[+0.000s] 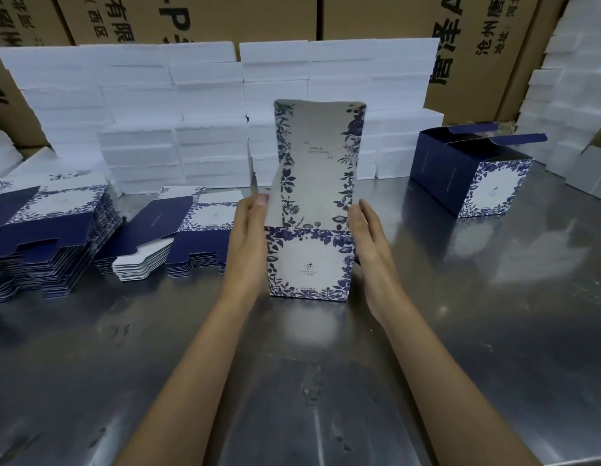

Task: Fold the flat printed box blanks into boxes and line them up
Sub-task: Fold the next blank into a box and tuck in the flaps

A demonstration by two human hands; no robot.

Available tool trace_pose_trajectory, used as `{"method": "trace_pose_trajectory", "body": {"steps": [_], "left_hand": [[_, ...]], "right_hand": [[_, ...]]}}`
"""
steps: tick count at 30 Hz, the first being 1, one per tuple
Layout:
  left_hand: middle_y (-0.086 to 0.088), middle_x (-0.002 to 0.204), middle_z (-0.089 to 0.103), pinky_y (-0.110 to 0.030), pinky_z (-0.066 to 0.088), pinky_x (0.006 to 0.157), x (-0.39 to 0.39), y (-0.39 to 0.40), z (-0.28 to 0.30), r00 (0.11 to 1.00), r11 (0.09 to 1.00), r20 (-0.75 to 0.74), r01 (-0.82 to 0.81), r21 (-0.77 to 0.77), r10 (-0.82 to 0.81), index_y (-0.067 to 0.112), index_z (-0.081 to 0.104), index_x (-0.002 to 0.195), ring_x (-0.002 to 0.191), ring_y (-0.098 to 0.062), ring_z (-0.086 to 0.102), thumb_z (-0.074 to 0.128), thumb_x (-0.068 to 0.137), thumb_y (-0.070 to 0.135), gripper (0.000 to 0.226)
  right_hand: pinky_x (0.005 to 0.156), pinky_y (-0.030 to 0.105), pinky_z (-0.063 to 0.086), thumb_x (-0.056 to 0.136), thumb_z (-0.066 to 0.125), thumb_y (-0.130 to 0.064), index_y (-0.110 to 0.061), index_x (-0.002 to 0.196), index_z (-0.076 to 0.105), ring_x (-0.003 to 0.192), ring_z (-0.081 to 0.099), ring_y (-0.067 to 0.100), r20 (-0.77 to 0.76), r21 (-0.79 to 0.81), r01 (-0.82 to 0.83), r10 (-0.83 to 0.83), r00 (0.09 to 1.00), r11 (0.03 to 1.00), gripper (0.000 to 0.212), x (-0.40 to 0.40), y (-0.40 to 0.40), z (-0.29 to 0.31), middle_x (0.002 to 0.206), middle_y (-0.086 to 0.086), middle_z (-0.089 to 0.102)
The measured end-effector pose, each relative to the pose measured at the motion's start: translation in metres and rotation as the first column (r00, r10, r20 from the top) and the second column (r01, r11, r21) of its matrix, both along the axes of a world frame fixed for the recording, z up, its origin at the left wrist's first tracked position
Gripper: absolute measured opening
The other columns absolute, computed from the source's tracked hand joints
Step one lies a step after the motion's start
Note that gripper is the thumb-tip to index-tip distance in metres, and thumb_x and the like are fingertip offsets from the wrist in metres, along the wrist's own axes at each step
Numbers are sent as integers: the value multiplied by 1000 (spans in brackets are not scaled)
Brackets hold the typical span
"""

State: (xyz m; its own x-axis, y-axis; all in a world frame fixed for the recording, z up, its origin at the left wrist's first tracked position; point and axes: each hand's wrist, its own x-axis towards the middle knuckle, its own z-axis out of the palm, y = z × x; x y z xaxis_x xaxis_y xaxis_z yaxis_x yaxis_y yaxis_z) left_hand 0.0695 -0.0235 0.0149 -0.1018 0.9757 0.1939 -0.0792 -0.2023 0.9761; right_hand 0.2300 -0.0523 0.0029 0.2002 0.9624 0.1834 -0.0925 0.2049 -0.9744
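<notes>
A half-formed box with blue flower print stands upright in the middle of the steel table, its long lid panel raised straight up. My left hand lies flat against the box's left side, fingertips touching a small side flap. My right hand presses flat against the right side. A folded box with open top flaps stands at the back right. Two stacks of flat blanks lie to the left, the tall stack and the low stack.
White foam blocks are piled in a wall behind the work spot, with more foam blocks at the right. Brown shipping cartons stand behind them. The near part of the table shows bare scuffed metal.
</notes>
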Motion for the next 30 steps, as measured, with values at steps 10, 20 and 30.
{"method": "trace_pose_trajectory", "body": {"steps": [10, 20, 30], "left_hand": [[-9, 70, 35, -29, 27, 61, 0, -10, 22, 934, 996, -353, 72, 53, -49, 7, 37, 69, 67, -16, 34, 58, 97, 17, 37], [-2, 62, 48, -16, 42, 49, -6, 13, 50, 651, 986, -741, 119, -114, -164, 11, 52, 77, 53, -15, 48, 47, 103, 33, 35], [-5, 62, 39, -26, 33, 54, -5, 38, 63, 550, 996, -830, 48, -79, -92, 15, 37, 68, 56, -22, 39, 48, 104, 32, 41]], "right_hand": [[78, 20, 58, 78, 75, -38, -32, 127, 63, 102, 73, 8, -125, 59, 1, 7, 992, 998, 50, 0, 3, -1, 112, -11, 76], [68, 11, 54, 79, 74, -40, -28, 126, 64, 94, 73, 2, -122, 28, -46, 49, 991, 999, 49, 9, 9, -5, 104, -15, 77], [75, 13, 53, 75, 72, -49, -32, 122, 66, 99, 71, 1, -48, -9, -90, 90, 995, 996, 50, 12, 11, -7, 107, -17, 76]]}}
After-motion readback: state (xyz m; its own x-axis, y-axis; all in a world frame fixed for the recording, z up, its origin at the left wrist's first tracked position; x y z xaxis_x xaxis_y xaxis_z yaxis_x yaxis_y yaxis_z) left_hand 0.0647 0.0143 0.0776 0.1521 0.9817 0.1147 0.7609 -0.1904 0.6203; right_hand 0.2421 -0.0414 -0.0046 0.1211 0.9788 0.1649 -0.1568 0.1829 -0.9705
